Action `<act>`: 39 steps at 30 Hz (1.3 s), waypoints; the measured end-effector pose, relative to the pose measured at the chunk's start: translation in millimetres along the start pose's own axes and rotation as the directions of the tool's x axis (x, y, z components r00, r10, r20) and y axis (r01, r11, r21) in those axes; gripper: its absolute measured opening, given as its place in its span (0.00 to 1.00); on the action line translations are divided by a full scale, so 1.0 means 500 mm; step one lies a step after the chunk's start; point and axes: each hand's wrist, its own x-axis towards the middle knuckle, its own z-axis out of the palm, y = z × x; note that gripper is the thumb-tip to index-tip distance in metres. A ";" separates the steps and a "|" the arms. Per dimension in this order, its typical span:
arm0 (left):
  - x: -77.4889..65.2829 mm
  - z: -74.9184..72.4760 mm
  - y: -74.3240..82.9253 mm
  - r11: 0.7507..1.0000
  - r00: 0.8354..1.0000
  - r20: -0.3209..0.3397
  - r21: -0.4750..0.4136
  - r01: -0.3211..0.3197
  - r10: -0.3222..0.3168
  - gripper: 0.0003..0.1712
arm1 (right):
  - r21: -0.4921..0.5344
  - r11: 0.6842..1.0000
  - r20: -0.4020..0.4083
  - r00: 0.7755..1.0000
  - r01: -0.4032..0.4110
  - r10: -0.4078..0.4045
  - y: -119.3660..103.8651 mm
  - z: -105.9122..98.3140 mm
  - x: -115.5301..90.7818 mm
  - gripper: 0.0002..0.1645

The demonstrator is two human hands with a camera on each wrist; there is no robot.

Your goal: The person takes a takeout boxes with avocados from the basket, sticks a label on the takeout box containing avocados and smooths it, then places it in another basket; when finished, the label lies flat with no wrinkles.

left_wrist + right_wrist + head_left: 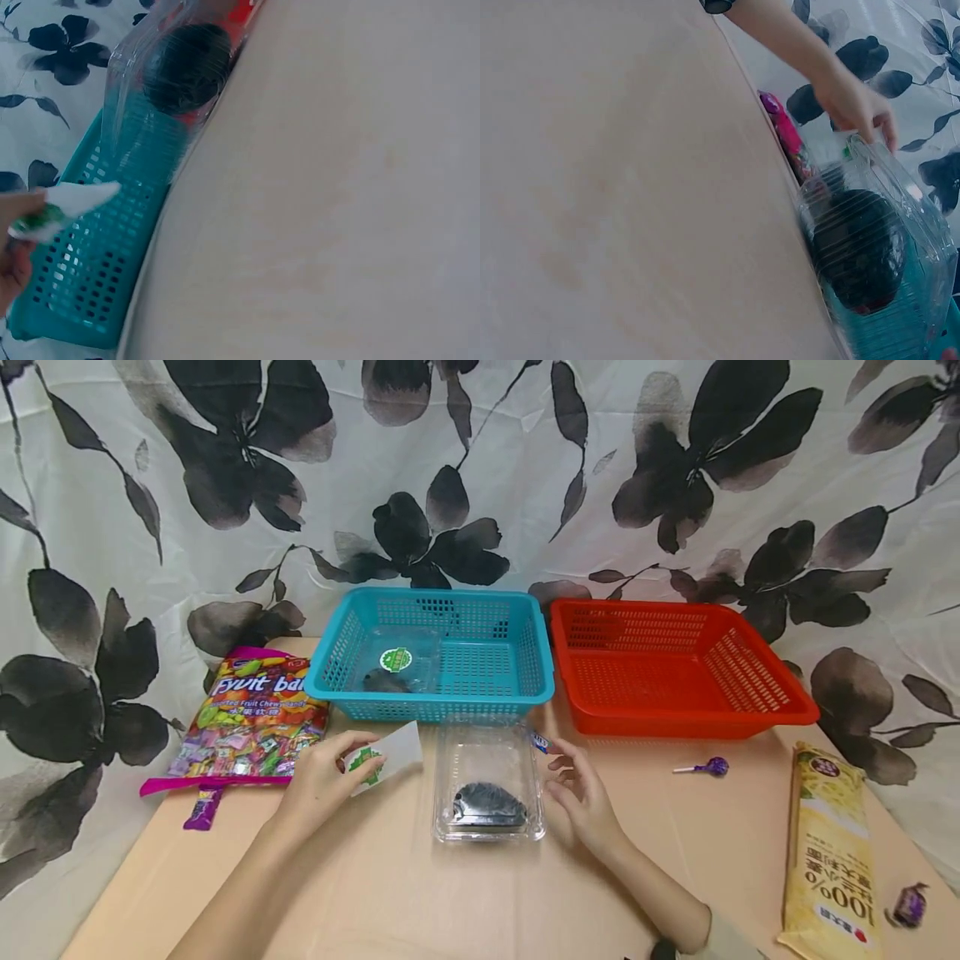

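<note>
Between thumb and fingers, my left hand (330,777) pinches a white slip with a green round sticker (367,768), left of a clear plastic clamshell box (489,760). The box stands lid shut on the table, with a dark rounded object (489,804) inside near its front. Close by the box's right side, my right hand (587,793) has loosely bent fingers and nothing in its grasp. A small blue wrapped candy (541,742) lies by its fingertips. In the left wrist view the slip (79,199) appears in front of the blue basket.
A blue basket (431,708) at the back holds another clear box (420,652) bearing a green sticker. Beside it is a red basket (682,724). A fruit candy bag (247,718) lies left; a purple lollipop (716,767), yellow pasta pack (831,860) and purple candy (910,906) lie right.
</note>
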 end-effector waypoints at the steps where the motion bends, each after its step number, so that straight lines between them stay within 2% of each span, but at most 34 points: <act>1: 0.005 -0.007 0.011 1.000 1.000 -0.021 -0.005 -0.006 0.006 0.15 | -0.007 0.999 0.001 0.999 0.044 -0.044 -0.011 0.000 0.006 0.32; 4: 0.022 -0.016 0.045 0.998 0.997 -0.069 -0.060 -0.024 0.020 0.15 | -0.008 0.986 0.015 0.986 0.168 -0.168 -0.057 0.006 0.026 0.31; 7: 0.038 -0.006 0.080 0.990 0.996 -0.069 -0.129 -0.057 0.049 0.14 | 0.018 0.963 0.038 0.962 0.268 -0.269 -0.107 0.024 0.043 0.28; 10: 0.049 0.014 0.112 0.973 0.997 -0.035 -0.216 -0.081 0.075 0.14 | 0.016 0.952 0.077 0.949 0.306 -0.306 -0.142 0.045 0.057 0.26; 12: 0.056 0.030 0.130 0.960 0.995 -0.024 -0.261 -0.101 0.098 0.15 | -0.026 0.949 0.102 0.945 0.314 -0.310 -0.157 0.056 0.065 0.25; 17: 0.064 0.067 0.167 0.930 0.984 -0.009 -0.327 -0.168 0.175 0.16 | -0.153 0.946 0.117 0.956 0.285 -0.269 -0.176 0.075 0.081 0.22; 23: 0.063 0.086 0.186 0.889 0.958 -0.038 -0.365 -0.277 0.283 0.16 | -0.097 0.965 0.135 0.964 0.245 -0.231 -0.179 0.084 0.090 0.18; 27: 0.062 0.083 0.184 0.886 0.960 -0.064 -0.373 -0.276 0.272 0.16 | -0.048 0.979 0.143 0.971 0.199 -0.191 -0.176 0.088 0.092 0.16; 31: 0.062 0.081 0.182 0.889 0.965 -0.061 -0.379 -0.257 0.254 0.15 | -0.037 0.989 0.149 0.980 0.142 -0.135 -0.174 0.088 0.090 0.13; 39: 0.058 0.085 0.183 0.864 0.960 -0.041 -0.427 -0.268 0.277 0.16 | 0.037 0.992 0.162 0.979 0.122 -0.127 -0.166 0.088 0.089 0.11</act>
